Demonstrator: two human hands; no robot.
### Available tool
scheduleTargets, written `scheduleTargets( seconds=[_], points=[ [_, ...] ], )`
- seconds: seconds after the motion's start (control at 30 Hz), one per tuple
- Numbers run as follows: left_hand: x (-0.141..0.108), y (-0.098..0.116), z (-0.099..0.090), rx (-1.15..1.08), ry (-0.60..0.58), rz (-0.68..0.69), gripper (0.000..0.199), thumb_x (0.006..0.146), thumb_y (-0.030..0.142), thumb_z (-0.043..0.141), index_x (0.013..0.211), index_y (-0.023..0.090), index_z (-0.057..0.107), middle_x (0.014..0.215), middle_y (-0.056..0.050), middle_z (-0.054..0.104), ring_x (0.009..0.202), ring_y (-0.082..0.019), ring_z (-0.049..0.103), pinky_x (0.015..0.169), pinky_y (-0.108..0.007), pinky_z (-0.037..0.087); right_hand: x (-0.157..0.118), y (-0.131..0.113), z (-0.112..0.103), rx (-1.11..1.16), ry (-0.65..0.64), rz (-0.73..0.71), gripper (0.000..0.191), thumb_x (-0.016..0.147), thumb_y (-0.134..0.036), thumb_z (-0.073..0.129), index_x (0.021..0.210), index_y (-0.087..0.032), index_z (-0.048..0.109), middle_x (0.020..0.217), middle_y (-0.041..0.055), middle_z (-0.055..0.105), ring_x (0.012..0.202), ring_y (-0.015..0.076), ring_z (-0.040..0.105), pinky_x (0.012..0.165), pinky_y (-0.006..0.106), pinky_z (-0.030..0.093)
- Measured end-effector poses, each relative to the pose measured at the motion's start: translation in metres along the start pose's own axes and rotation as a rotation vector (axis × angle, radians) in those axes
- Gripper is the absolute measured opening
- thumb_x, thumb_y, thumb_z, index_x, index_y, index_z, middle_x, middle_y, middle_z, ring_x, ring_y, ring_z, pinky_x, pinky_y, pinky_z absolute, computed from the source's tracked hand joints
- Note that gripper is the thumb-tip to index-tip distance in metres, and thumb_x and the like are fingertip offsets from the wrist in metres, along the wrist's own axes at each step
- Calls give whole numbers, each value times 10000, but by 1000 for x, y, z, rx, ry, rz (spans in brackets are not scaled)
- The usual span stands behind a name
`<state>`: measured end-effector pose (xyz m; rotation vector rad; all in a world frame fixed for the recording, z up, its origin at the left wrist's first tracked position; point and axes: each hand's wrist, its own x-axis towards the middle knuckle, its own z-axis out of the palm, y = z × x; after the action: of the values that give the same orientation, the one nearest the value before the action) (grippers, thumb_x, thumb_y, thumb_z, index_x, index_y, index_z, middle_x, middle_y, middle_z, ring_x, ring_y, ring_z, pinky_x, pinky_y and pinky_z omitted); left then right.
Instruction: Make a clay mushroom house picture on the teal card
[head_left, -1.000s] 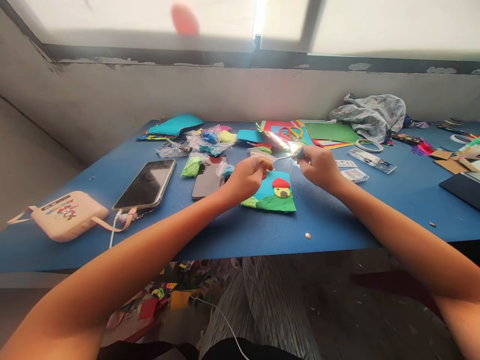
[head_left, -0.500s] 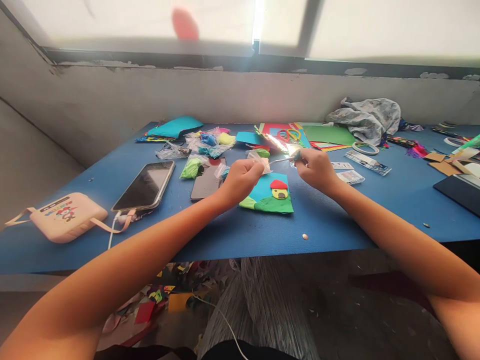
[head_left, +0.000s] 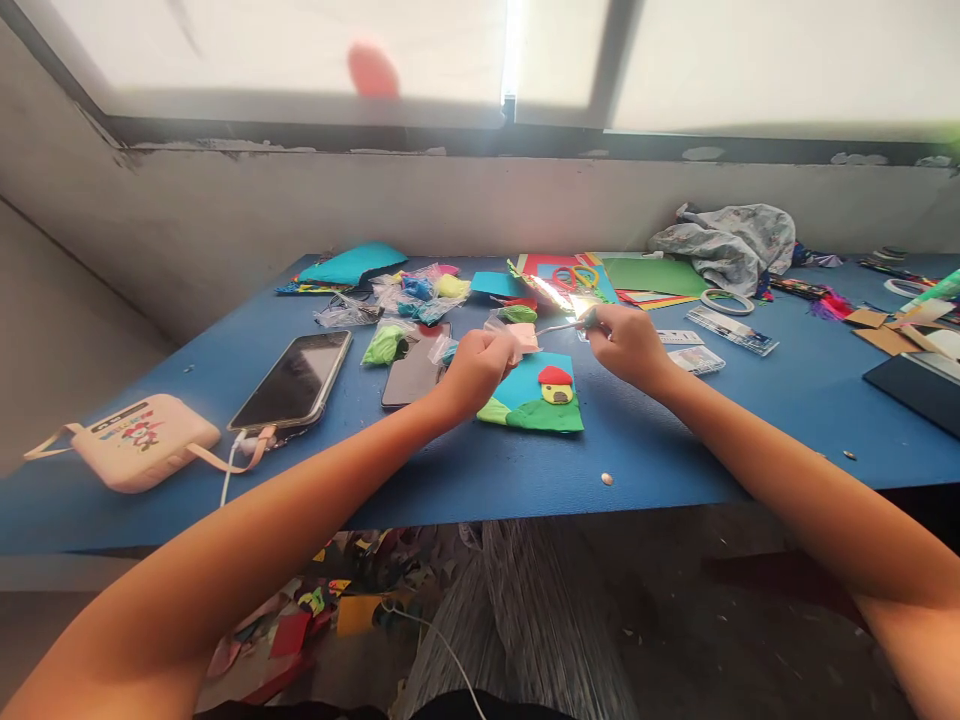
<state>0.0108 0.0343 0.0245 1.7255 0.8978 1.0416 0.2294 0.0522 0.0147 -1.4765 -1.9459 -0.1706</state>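
My left hand (head_left: 484,365) is closed round a small clear bag of pale peach clay (head_left: 528,338), its fingers partly hiding the bag. In my right hand (head_left: 621,338) is a thin silvery tool (head_left: 559,327), whose tip reaches to the peach clay; its exact kind I cannot make out. Below both hands lies a blue card (head_left: 517,385) with green clay hills (head_left: 536,412) and a small clay house (head_left: 556,390) with a yellow wall and red roof. Behind the left hand is a lump of green clay (head_left: 517,313).
Left of the hands are a grey phone (head_left: 409,375), bagged lime clay (head_left: 384,344), a black-screened phone (head_left: 292,380) and a pink power bank (head_left: 146,440). Scissors (head_left: 576,278) and coloured paper (head_left: 652,275) lie behind; a tape roll (head_left: 727,301) and crumpled cloth (head_left: 739,240) are right.
The view has tilted up slightly, so the table sits a little lower. My left hand has shifted slightly left, showing more peach clay; both hands keep their hold.
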Motion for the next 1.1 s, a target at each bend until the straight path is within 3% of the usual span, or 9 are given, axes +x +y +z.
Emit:
scheduleTargets(
  seconds=[0.4, 0.6, 0.77, 0.87, 0.97, 1.1],
  points=[
    [-4, 11, 0, 3, -6, -45, 343, 714, 159, 387, 443, 213, 183, 461, 38, 158, 438, -68, 136, 454, -277, 123, 4, 5, 0, -57, -22, 115, 80, 695, -149, 491, 669, -225, 492, 675, 56, 582, 583, 191, 449, 559, 297, 275],
    [1, 12, 9, -9, -33, -73, 309, 782, 71, 405, 515, 205, 328, 483, 50, 314, 439, -74, 295, 452, -243, 264, 6, 20, 10, -69, -41, 167, 90, 697, -169, 521, 775, -213, 530, 688, 56, 597, 605, 201, 486, 578, 307, 350],
    [1, 6, 12, 17, -46, -118, 190, 838, 72, 487, 677, 170, 506, 516, 59, 503, 448, -62, 432, 484, -202, 349, 6, 16, 8, -88, 12, 155, 243, 773, -275, 504, 970, -178, 607, 949, 144, 655, 883, 298, 581, 758, 418, 450],
    [-2, 6, 10, 41, -95, -133, 253, 877, 150, 546, 625, 138, 566, 489, 31, 553, 444, -57, 464, 484, -190, 353, 4, 7, 3, -26, 57, 18, 288, 856, -318, 436, 1029, -181, 621, 1000, 138, 664, 932, 288, 607, 846, 451, 462],
    [-4, 9, 9, 16, -129, -145, 287, 908, 163, 535, 626, 133, 579, 474, 31, 556, 403, -51, 469, 452, -184, 331, 1, -3, -1, 56, 73, -194, 271, 902, -320, 407, 966, -197, 640, 953, 110, 685, 915, 257, 632, 860, 423, 479],
    [-4, 12, 10, -9, -90, -169, 375, 957, 181, 486, 587, 144, 537, 390, 75, 444, 311, -28, 333, 402, -194, 255, -3, -8, -4, 70, 12, -308, 257, 928, -300, 404, 922, -213, 646, 929, 90, 702, 931, 246, 638, 871, 408, 480]
  ],
)
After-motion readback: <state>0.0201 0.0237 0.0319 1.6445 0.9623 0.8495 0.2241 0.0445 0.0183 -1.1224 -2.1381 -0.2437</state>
